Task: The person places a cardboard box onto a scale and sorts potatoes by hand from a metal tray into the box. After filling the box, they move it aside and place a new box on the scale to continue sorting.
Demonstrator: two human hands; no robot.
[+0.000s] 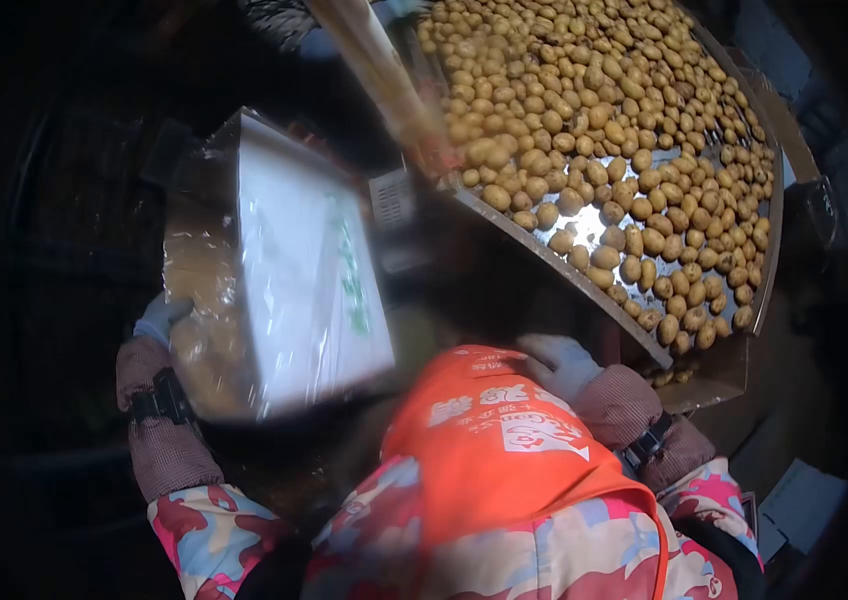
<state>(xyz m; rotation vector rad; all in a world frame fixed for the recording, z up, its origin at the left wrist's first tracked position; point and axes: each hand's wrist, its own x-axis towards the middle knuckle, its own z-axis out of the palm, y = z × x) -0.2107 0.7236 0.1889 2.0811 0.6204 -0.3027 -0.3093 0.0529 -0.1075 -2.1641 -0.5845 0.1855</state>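
My left hand [164,318], in a pale glove, grips the left edge of a cardboard box [319,290]. The box is tilted. It has a white side with green print, and clear plastic film [202,285] covers its brown part. Whether anything lies under the film I cannot make out. My right hand [559,362], also gloved, is beside my orange apron [504,415], below the front rim of the potato table. Its fingers look loosely stretched and I see nothing in them, though the fingertips are blurred.
Many potatoes [594,110] cover a shiny metal sorting table [584,228] with a raised rim at the upper right. A blurred post [374,70] rises at its left corner. An open carton [719,380] stands under the table's lower end. A pale box [802,505] lies at lower right.
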